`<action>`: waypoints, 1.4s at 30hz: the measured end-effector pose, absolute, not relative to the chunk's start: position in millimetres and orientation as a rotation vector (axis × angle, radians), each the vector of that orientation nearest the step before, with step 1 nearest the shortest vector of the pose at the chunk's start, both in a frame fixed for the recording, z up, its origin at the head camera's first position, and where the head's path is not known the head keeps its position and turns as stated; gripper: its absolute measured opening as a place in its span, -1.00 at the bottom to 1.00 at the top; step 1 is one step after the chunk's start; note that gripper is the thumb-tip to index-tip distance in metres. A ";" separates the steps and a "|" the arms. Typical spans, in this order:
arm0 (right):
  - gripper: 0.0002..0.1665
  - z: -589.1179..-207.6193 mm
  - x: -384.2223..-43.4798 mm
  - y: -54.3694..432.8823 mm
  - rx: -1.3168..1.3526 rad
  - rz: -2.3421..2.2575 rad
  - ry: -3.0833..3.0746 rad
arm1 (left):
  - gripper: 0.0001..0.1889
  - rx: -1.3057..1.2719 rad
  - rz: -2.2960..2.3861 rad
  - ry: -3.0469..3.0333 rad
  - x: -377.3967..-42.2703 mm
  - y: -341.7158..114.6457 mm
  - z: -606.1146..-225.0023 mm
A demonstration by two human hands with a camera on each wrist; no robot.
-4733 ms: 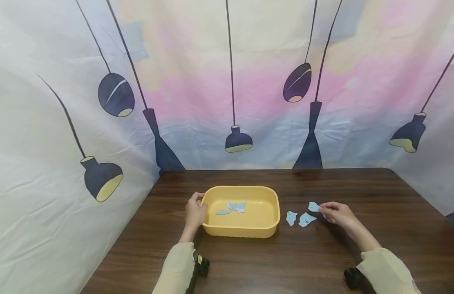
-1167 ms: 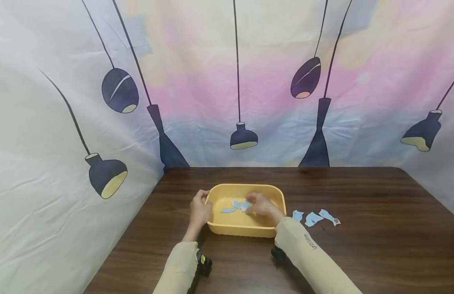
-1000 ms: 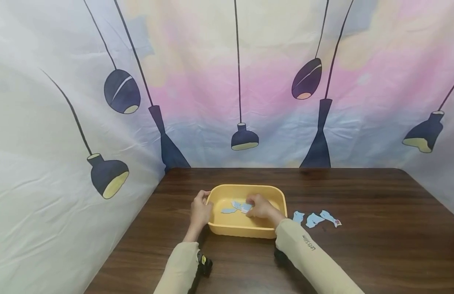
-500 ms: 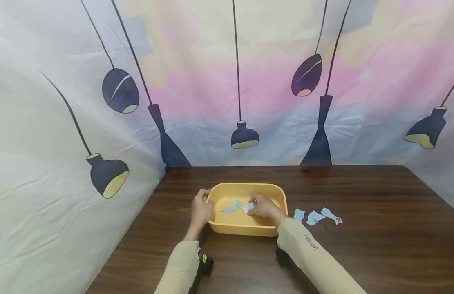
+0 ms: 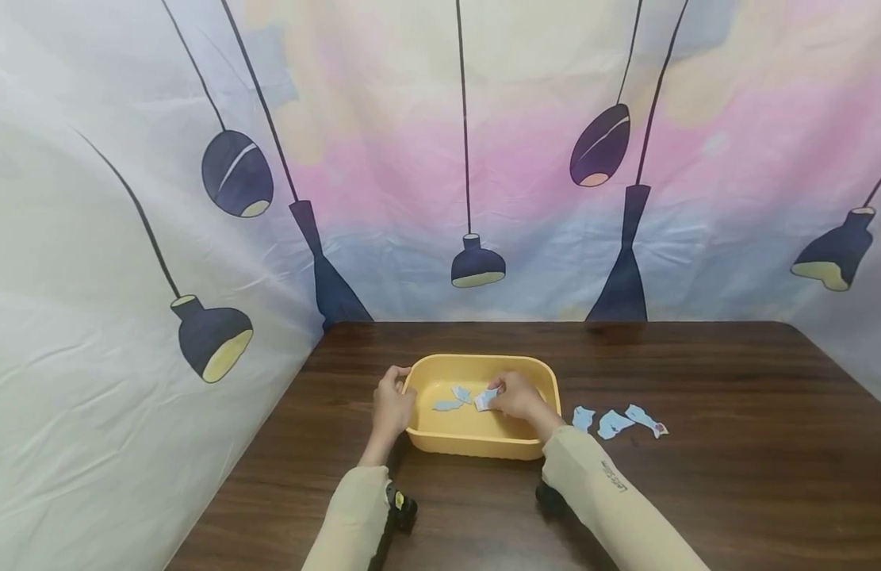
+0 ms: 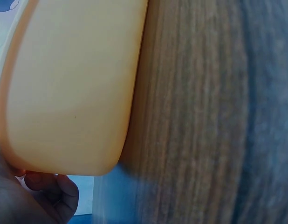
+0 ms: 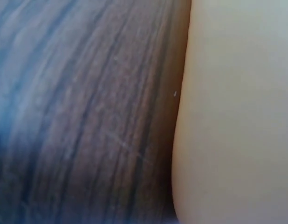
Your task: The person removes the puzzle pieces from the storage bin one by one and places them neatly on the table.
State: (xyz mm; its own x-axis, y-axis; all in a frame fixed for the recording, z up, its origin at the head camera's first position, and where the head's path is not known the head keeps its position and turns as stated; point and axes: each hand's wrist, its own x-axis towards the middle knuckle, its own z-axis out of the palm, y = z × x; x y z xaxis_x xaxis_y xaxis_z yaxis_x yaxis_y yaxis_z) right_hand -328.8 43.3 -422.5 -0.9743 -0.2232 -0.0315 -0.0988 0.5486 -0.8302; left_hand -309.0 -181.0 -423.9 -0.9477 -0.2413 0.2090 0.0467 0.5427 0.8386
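Note:
A yellow plastic basin [image 5: 476, 447] stands on the brown wooden table. My left hand [image 5: 392, 404] grips its left rim; in the left wrist view curled fingers [image 6: 65, 193] show at the basin's end. Inside the basin, my right hand [image 5: 517, 396] pinches a pale blue torn paper piece [image 5: 484, 400] with a whitish edge between thumb and fingers. Left of it on the basin floor lie a narrow paper piece [image 5: 447, 405] and a smaller scrap [image 5: 462, 393]. The right wrist view shows only the basin's outer wall [image 7: 237, 116] and wood, with the hand hidden.
To the right of the basin, three more torn pieces rest on the table: a small one [image 5: 583, 419], a wider one [image 5: 614, 424] and a long one [image 5: 645, 420] with a reddish mark. Behind the table hangs a cloth [image 5: 411, 159] printed with lamps.
My right hand left the long piece on the table at the right, then moved left into the basin. There it took the whitish-edged piece, now apart from the other scraps.

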 end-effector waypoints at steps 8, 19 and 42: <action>-0.68 -421.8 -327.4 43.2 -0.285 -1.568 2.565 | -0.60 0.177 -1.343 -2.483 -306.1 -181.4 -425.5; -0.68 -410.6 -323.2 50.3 -0.324 -1.699 2.584 | -0.61 0.111 -1.389 -2.444 -307.8 -174.8 -420.4; -0.55 -384.5 -291.6 102.3 -0.179 -1.817 2.523 | -0.60 0.136 -1.421 -2.426 -306.1 -179.5 -425.1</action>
State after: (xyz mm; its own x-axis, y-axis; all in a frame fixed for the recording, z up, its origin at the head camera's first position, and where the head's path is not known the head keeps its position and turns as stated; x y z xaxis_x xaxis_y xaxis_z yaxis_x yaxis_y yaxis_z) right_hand -291.6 102.3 -384.5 -0.9930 -0.1091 0.0452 -0.0775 0.3127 -0.9467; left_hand -306.1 -179.5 -425.1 -0.9426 -0.2432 0.2289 0.0806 0.4994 0.8626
